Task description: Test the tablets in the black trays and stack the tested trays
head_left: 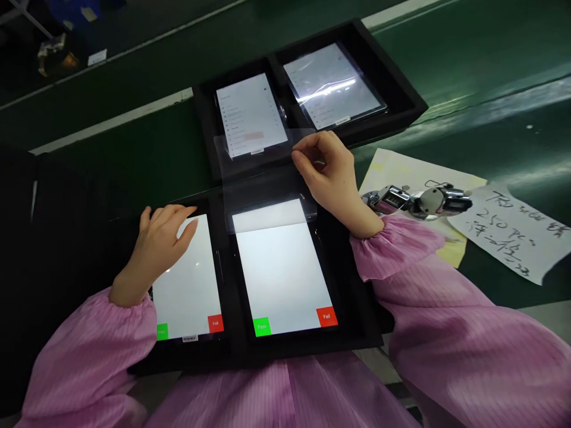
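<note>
over the trays, the hands bend, the right pinching clear film.

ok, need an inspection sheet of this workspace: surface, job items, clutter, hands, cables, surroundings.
Surface: green bench, shiny at right.
Job items: near tray holds near left tablet and near right tablet, both lit white with green and red boxes; far tray holds far left tablet and far right tablet, both lit.
Clutter: metal counters, yellowish paper, handwritten note, right side.
Hands: right hand pinches clear film; left hand spread at near left tablet's top, contact unclear.
Cables: nothing seen.
Surroundings: dim; blurred blue item upper left.
</note>
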A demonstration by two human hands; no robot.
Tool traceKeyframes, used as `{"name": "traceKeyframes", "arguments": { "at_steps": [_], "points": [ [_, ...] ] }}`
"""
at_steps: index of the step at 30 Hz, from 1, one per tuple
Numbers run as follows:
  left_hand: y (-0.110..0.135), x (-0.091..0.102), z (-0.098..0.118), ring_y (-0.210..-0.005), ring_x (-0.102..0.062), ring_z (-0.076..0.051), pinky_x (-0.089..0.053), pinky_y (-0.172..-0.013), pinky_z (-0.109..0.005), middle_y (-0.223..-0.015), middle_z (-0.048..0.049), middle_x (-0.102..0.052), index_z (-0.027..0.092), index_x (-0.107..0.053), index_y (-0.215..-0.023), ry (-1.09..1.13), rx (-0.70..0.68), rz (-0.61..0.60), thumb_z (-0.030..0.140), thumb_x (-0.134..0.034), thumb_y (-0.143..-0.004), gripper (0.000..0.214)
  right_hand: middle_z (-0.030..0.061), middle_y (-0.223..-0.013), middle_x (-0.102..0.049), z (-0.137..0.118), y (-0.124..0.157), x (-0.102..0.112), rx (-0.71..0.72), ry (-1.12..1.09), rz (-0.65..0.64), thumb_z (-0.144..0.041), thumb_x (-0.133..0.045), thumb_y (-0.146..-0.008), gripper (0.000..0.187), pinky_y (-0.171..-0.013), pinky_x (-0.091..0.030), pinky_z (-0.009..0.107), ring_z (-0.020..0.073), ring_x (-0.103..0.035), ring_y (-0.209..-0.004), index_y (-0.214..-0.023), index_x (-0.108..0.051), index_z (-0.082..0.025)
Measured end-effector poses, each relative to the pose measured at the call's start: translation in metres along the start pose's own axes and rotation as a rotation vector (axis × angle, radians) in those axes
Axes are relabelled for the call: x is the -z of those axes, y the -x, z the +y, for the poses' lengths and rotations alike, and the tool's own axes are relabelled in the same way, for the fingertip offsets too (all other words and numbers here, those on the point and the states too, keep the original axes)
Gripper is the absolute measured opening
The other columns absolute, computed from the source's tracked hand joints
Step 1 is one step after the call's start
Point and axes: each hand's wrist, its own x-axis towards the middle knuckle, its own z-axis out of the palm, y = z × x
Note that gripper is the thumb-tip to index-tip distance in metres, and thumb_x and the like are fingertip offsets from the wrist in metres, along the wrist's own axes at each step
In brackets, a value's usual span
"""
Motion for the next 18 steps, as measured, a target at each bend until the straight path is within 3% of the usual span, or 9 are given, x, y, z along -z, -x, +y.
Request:
{"name": "traceKeyframes", "arguments": {
  "at_steps": [6, 10, 14, 18],
  "points": [
    [-0.013, -0.008, 0.014, -0.113, -0.070, -0.031, -0.031, -0.127, -0.068, -0.124, -0.0133, -0.075, 0.018, -0.074, -0.126, 0.042, -0.043, 0.054, 0.039, -0.043, -0.107, 0.042, 0.0047, -0.098, -0.064, 0.005, 0.000, 0.000, 0.003, 0.049, -0.029, -0.022, -0.066, -0.099, 0.004, -0.076, -0.059, 0.038, 0.0200, -0.062, -0.085, -0.097, -0.066, -0.025],
    [-0.002, -0.003, 0.009, -0.121, -0.070, -0.031, -0.028, -0.128, -0.071, -0.129, -0.0108, -0.075, 0.023, -0.073, -0.129, 0.056, -0.085, 0.072, 0.038, -0.047, -0.108, 0.037, 0.0034, -0.095, -0.064, 0.004, 0.000, 0.000, 0.010, 0.019, -0.018, -0.022, -0.067, -0.099, 0.005, -0.077, -0.058, 0.037, 0.0188, -0.062, -0.083, -0.094, -0.065, -0.024],
    [0.043, 0.019, -0.003, -0.121, -0.071, -0.030, -0.032, -0.128, -0.069, -0.130, -0.0078, -0.074, 0.028, -0.069, -0.129, 0.058, -0.201, 0.071, 0.037, -0.060, -0.106, 0.026, 0.0044, -0.093, -0.065, 0.004, -0.001, 0.001, -0.002, 0.016, -0.016, -0.030, -0.071, -0.101, 0.012, -0.073, -0.057, 0.035, 0.0179, -0.061, -0.081, -0.092, -0.065, -0.024],
    [0.112, 0.040, -0.012, -0.101, -0.075, -0.024, -0.035, -0.127, -0.067, -0.112, -0.0037, -0.074, 0.028, -0.070, -0.120, 0.061, -0.348, -0.075, 0.035, -0.068, -0.102, 0.019, 0.0046, -0.093, -0.066, 0.002, -0.001, 0.001, -0.010, 0.009, -0.002, -0.037, -0.072, -0.100, 0.016, -0.070, -0.056, 0.035, 0.0194, -0.062, -0.080, -0.092, -0.065, -0.026]
  ]
}}
